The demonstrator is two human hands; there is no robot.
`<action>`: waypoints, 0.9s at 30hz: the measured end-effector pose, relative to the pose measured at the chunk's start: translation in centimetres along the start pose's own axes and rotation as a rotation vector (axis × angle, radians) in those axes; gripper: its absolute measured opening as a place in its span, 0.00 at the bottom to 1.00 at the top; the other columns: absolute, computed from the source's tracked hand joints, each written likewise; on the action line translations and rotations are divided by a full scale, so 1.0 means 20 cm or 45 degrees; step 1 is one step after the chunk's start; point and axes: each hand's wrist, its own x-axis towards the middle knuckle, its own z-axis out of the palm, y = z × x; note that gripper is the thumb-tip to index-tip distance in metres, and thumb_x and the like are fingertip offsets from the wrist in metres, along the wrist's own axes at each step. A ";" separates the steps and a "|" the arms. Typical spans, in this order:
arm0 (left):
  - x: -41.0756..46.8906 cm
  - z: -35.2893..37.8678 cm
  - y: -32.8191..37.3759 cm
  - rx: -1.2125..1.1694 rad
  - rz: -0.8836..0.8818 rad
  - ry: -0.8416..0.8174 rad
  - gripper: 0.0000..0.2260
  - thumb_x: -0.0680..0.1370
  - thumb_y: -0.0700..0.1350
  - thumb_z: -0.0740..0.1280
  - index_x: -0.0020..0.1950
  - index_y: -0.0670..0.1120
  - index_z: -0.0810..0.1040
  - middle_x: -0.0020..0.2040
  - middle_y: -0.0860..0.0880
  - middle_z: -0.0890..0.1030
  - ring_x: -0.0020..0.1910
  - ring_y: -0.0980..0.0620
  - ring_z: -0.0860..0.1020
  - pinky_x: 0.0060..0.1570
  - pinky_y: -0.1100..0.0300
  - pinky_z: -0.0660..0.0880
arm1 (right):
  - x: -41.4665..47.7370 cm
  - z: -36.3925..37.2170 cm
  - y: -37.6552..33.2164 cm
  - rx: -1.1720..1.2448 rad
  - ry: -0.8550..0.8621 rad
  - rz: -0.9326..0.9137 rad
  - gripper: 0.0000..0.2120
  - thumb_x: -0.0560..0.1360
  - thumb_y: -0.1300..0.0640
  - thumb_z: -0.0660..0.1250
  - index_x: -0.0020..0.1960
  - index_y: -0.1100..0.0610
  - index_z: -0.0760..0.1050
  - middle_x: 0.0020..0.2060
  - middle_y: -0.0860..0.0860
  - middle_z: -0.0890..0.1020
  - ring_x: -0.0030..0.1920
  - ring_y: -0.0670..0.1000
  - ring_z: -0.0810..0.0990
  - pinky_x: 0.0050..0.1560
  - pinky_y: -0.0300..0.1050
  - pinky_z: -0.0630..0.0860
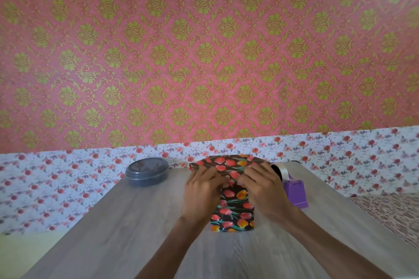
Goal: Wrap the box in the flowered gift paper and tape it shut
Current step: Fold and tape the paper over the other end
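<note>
The box [233, 208] stands on the wooden table [127, 229], covered in dark gift paper printed with red and orange tulips. Its far end of paper [224, 163] flares open beyond my fingers. My left hand [200, 190] lies on the left side of the top, fingers straight and pressing the paper down. My right hand [263, 186] lies on the right side, fingers pressing the paper toward the middle. The fingertips of both hands almost meet over a fold. The box itself is hidden under the paper.
A purple tape dispenser [294, 192] with a clear roll stands just right of my right hand. A round grey lidded container [147, 173] sits at the back left. A flowered wall strip runs behind the table; the table's right edge lies near a patterned cloth [390, 215].
</note>
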 end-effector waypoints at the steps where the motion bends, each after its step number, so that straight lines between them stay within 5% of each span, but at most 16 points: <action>1: -0.02 0.01 0.01 0.016 0.010 0.043 0.11 0.66 0.41 0.79 0.46 0.51 0.86 0.40 0.54 0.80 0.40 0.52 0.76 0.38 0.59 0.73 | -0.01 0.00 0.00 -0.019 0.019 -0.013 0.09 0.68 0.70 0.73 0.42 0.58 0.80 0.38 0.51 0.79 0.41 0.52 0.76 0.45 0.46 0.70; 7: -0.07 0.06 0.03 0.079 0.085 0.226 0.08 0.68 0.42 0.78 0.45 0.50 0.85 0.42 0.54 0.81 0.40 0.51 0.76 0.41 0.58 0.71 | -0.05 0.03 -0.02 -0.162 0.129 -0.059 0.14 0.82 0.64 0.57 0.45 0.60 0.80 0.39 0.54 0.80 0.42 0.54 0.77 0.44 0.49 0.72; 15: -0.02 0.12 0.01 0.099 0.111 0.314 0.06 0.70 0.40 0.75 0.45 0.49 0.84 0.41 0.53 0.80 0.39 0.49 0.76 0.41 0.56 0.71 | 0.00 0.07 0.03 -0.196 0.191 -0.030 0.09 0.81 0.63 0.63 0.44 0.60 0.80 0.38 0.53 0.78 0.40 0.53 0.76 0.39 0.49 0.72; 20: -0.03 0.15 -0.02 0.073 0.094 0.127 0.06 0.74 0.47 0.74 0.50 0.50 0.84 0.45 0.53 0.82 0.44 0.51 0.76 0.46 0.54 0.75 | -0.05 0.09 0.05 -0.128 0.085 -0.014 0.14 0.82 0.64 0.57 0.42 0.59 0.79 0.38 0.52 0.78 0.40 0.54 0.76 0.42 0.48 0.70; 23: -0.02 0.11 0.01 -0.159 -0.190 0.079 0.09 0.77 0.50 0.71 0.56 0.52 0.82 0.47 0.56 0.81 0.49 0.55 0.74 0.50 0.58 0.72 | -0.05 0.07 0.09 -0.030 0.019 0.077 0.08 0.73 0.69 0.70 0.41 0.57 0.78 0.39 0.50 0.78 0.42 0.53 0.76 0.43 0.48 0.71; 27: 0.03 0.03 0.06 -0.466 -0.888 0.327 0.06 0.78 0.48 0.70 0.52 0.50 0.74 0.44 0.56 0.78 0.48 0.53 0.76 0.46 0.61 0.72 | -0.03 0.04 0.12 0.116 -0.108 0.130 0.11 0.67 0.67 0.77 0.43 0.55 0.81 0.41 0.47 0.80 0.45 0.51 0.77 0.49 0.49 0.74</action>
